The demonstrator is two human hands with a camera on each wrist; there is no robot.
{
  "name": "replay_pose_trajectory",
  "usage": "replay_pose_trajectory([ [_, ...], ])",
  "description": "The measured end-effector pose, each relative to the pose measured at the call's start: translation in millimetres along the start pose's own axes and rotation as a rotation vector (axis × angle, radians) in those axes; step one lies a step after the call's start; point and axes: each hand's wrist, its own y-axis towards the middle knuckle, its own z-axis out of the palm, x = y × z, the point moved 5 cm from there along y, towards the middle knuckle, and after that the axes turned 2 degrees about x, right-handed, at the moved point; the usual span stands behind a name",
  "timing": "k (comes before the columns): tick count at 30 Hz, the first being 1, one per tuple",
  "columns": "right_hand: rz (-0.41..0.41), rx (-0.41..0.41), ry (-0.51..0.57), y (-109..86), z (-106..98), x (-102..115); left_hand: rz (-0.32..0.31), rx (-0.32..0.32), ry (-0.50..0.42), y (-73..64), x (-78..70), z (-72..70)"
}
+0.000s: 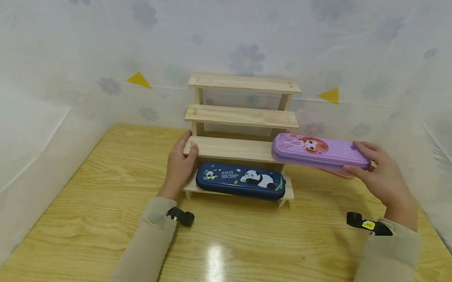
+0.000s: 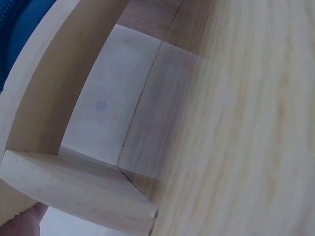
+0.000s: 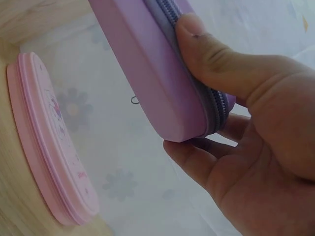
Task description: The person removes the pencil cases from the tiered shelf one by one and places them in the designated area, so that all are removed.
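Observation:
My right hand (image 1: 383,176) pinches the right end of a purple zipped pencil case (image 1: 340,153) with a red-haired girl on its lid. In the head view the case's left end overlaps the second-lowest step of a wooden stepped rack (image 1: 233,148). My left hand (image 1: 179,168) grips the left end of that step, thumb on top; little of this hand shows in the left wrist view. A navy panda pencil case (image 1: 240,181) lies on the lowest step. A pink pencil case (image 3: 54,142) lies on the table, mostly hidden behind the purple one in the head view.
The rack's two upper steps (image 1: 244,83) rise toward a flower-patterned sheet (image 1: 221,30) behind the table. Similar sheeting hangs at both sides. The wood-grain table (image 1: 259,255) extends in front of the rack.

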Motion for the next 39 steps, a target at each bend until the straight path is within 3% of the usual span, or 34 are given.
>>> replay_pose_trajectory([
  [18, 0.133, -0.139, -0.005, -29.2, -35.4, -26.1, 0.021, 0.003, -0.014, 1.9, 2.7, 0.2],
  [24, 0.129, -0.181, -0.054, -31.2, -42.0, -30.3, 0.039, -0.008, -0.025, 0.1, 1.8, 0.5],
  [39, 0.177, 0.091, 0.04, -12.3, 2.0, -65.4, 0.028, -0.015, -0.016, 1.7, 3.2, -0.3],
])
